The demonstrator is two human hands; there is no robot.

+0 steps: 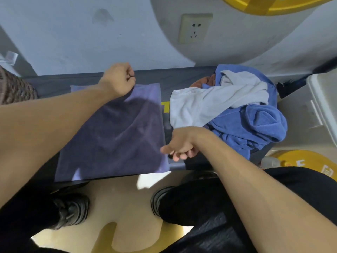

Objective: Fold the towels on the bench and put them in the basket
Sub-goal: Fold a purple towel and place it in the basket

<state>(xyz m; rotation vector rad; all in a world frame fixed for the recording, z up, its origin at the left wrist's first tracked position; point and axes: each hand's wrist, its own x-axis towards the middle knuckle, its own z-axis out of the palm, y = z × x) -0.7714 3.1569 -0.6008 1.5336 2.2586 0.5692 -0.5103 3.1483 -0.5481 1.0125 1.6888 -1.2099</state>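
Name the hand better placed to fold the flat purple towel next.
Left hand: likely, since it already grips the flat purple towel's far edge. The right hand hovers off its near right corner.

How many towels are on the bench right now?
4 visible: a purple towel spread flat on the left; a white towel, blue towel and orange towel heaped together on the right. More may be buried in that heap.

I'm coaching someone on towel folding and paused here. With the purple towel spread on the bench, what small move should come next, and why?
Probably bring the far edge toward the near edge to halve it. The purple towel lies flat on the bench. The left hand is curled at its far edge, seemingly pinching it, while the right hand hovers loosely by its right edge, holding nothing. The other towels are heaped unfolded.
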